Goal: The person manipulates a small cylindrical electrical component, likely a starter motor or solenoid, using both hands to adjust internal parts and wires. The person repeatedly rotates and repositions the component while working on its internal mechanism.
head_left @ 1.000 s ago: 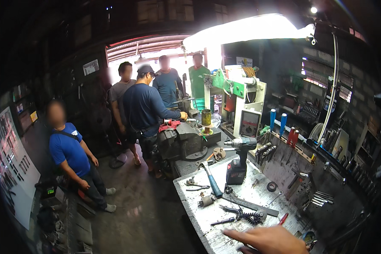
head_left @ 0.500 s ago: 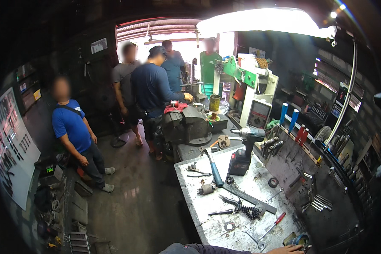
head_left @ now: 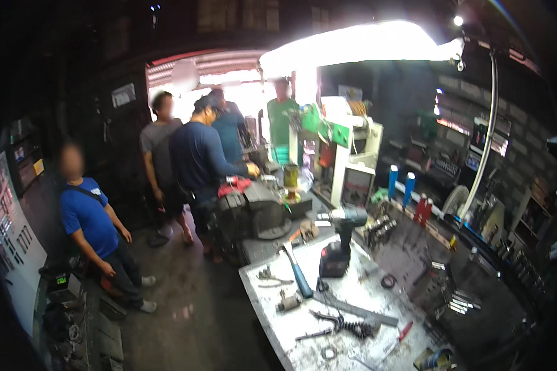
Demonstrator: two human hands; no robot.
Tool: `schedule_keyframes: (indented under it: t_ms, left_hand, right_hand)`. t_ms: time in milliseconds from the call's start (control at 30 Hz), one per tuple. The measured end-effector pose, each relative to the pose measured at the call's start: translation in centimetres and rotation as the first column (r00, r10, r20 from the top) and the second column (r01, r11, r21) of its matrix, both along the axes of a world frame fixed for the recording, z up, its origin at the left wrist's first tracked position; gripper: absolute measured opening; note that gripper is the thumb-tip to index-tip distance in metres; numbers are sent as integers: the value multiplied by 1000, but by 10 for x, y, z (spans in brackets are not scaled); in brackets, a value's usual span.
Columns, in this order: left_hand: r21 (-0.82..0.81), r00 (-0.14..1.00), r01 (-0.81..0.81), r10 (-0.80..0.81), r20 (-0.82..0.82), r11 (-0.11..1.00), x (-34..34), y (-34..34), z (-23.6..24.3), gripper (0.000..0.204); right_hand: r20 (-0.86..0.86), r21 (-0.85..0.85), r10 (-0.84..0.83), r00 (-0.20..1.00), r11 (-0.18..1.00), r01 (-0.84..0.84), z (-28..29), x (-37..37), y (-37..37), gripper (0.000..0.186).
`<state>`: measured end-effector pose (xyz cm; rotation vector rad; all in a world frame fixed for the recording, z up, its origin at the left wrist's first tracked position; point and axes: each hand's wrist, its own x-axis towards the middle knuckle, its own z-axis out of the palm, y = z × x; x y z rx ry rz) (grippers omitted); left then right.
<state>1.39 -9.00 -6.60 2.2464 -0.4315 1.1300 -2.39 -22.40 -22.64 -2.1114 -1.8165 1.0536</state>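
Observation:
Neither of my hands shows now. Below me stands a light metal workbench (head_left: 278, 324) scattered with tools. On it a cordless drill (head_left: 336, 260) rests on its battery, beside a hammer (head_left: 298, 272) with a blue handle. Pliers (head_left: 275, 282) and a small metal cylinder (head_left: 288, 302) lie near the left edge. A flat metal bar (head_left: 365, 313) crosses the middle, above a dark part with a coiled spring (head_left: 358, 328). Toward the lower edge are a red-handled screwdriver (head_left: 405, 331), a flat ring-shaped piece (head_left: 329, 353) and a blue and yellowish round object (head_left: 438, 358).
A large bench vise (head_left: 254, 210) sits beyond the bench, where a person in dark blue (head_left: 195, 154) works. Another person in a blue shirt (head_left: 93, 216) stands at left; several others are behind. Blue-handled tools (head_left: 393, 181) stand in a rack at right. A bright lamp (head_left: 359, 46) hangs overhead.
My forearm and hand, earlier at the lower edge by the blue and yellowish object, have left the picture. The view has shifted, so the scene sits lower and further left.

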Motion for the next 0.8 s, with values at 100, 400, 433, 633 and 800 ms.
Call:
schedule_keyframes:
  t_ms: [100,400,433,633,800]
  left_hand:
    - [-138,997,26,-35,-64,990,4,-1,-6,42]
    - [-314,987,-11,-40,-156,949,-3,-13,0,62]
    - [-298,996,-43,18,-87,954,-3,-14,1,64]
    - [-328,998,-24,5,-58,945,-6,-15,12,61]
    - [-345,999,-11,-1,-34,938,-6,-14,13,61]
  right_hand:
    - [-14,64,-39,999,997,40,1,-3,11,48]
    - [-48,572,-121,992,810,126,24,15,49,32]
    - [-87,573,-181,980,795,197,30,16,54,30]
    - [-249,352,-587,770,686,636,64,12,66,17]
    - [-238,358,-627,742,654,667,70,-2,95,14]
